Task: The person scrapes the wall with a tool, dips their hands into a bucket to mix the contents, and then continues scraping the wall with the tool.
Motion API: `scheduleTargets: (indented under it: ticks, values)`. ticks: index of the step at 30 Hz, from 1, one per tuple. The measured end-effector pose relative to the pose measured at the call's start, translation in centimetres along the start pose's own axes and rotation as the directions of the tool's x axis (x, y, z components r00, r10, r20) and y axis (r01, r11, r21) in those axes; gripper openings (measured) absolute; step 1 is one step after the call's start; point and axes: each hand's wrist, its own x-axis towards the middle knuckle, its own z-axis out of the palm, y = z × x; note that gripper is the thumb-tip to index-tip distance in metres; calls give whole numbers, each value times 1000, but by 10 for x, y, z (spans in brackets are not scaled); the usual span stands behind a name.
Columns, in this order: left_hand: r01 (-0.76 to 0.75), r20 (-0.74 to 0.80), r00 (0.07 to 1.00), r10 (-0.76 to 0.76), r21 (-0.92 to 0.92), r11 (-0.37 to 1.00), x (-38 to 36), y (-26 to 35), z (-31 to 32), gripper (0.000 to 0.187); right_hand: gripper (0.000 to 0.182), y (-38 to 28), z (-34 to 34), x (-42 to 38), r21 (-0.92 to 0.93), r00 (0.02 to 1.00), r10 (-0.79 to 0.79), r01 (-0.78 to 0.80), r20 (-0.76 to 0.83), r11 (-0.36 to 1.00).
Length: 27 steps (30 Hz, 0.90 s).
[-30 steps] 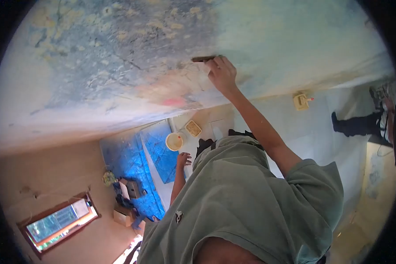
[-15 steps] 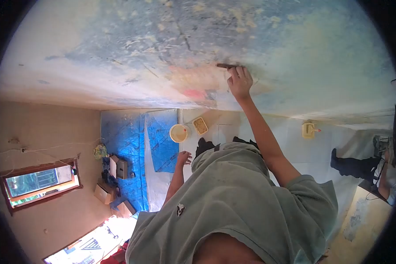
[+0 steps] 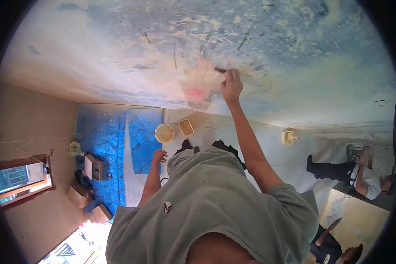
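Observation:
My right hand [image 3: 231, 88] holds a small dark tool [image 3: 220, 70] against the painted wall [image 3: 295, 83], near a pink-red patch [image 3: 196, 93]. The fingers are closed round the tool, whose exact kind is too small to tell. My left hand [image 3: 159, 156] hangs low at my side, with loosely bent fingers apart and nothing in it. Close to it on the floor stand a round white bucket [image 3: 164, 133] and a rectangular tub [image 3: 186, 127] with tan contents.
Blue sheeting [image 3: 103, 132] covers floor at the left, with cardboard boxes [image 3: 78, 196] beside it. A yellowish container [image 3: 287, 137] sits on the floor to the right. Two other people [image 3: 368, 180] are at the far right and lower right.
My right hand and the tool have shifted slightly left and down in view. The view has turned, moving the room's contents left; a second person now shows at the lower right.

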Motion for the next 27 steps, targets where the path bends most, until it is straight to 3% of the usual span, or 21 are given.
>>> scheduleTargets:
  ticks: [2,4,6,7,8,9,10,11,12,13,14,15,16,17,19,21,23,24,25,26,27]
  values:
    - [-7,-3,1000,7,25,1000,7,-3,-14,25,21,-8,8,0,26,999,-48,48,-4,999]
    - [5,-5,1000,-5,47,999,6,-16,-26,24,31,-32,-14,21,-133,996,-22,10,-90,991]
    - [-60,14,998,59,118,991,8,-20,-45,27,28,-56,-37,56,-133,986,-9,-13,-165,991]
    - [-94,35,995,91,121,988,62,-80,-50,27,25,-59,-46,77,-134,959,-13,-26,-283,991]
    - [-242,-2,966,258,340,909,121,-106,-71,33,22,-59,-54,98,-138,912,-28,-32,-409,990]
    - [-392,-79,883,462,415,821,114,-106,-73,23,18,-64,-60,109,-127,897,-16,-45,-441,991]
    - [-418,32,881,472,522,744,119,-105,-80,23,18,-64,-57,111,-146,912,-10,-55,-410,988]
    - [-523,-1,803,596,480,705,119,-112,-81,22,17,-58,-44,106,-164,923,-3,-65,-385,984]
    - [-411,0,910,414,100,906,100,-102,-79,20,18,-49,-25,88,-204,946,-39,-29,-323,979]
    - [-179,32,984,178,33,983,75,-82,-77,17,19,-57,-23,78,-99,981,-34,15,-193,995]
    - [-222,52,975,217,130,966,91,-91,-77,17,21,-53,-14,67,-208,969,-205,175,-134,962]
    - [-50,-6,999,49,-105,993,66,-80,-67,18,21,-59,-22,70,-170,943,-275,245,-186,955]
    - [-24,82,996,37,-155,988,103,-103,-59,23,21,-67,-27,80,-133,910,-341,317,-237,939]
    - [14,119,993,-21,53,998,62,-71,-63,26,21,-68,-35,97,-153,889,-361,329,-284,932]
    - [34,98,995,-26,-83,996,57,-70,-58,32,28,-66,-59,121,-286,908,-310,228,-283,931]
    - [16,77,997,-13,-43,999,41,-59,-55,25,29,-79,-98,172,-307,862,-222,82,-456,948]
    - [-71,94,994,61,108,992,28,-46,-54,28,31,-79,-123,223,-271,687,-158,-59,-709,961]
    - [-154,127,984,126,244,958,23,-42,-54,32,33,-90,-128,238,-223,696,-205,66,-688,973]
    - [-344,254,930,266,347,873,40,-54,-62,33,34,-106,-130,248,-170,697,-254,189,-670,967]
    - [-323,231,939,255,334,886,43,-50,-62,35,26,-119,-139,249,-245,767,-468,399,-440,884]
    - [-326,231,938,258,342,881,44,-47,-66,35,26,-118,-141,248,-248,766,-464,392,-445,886]
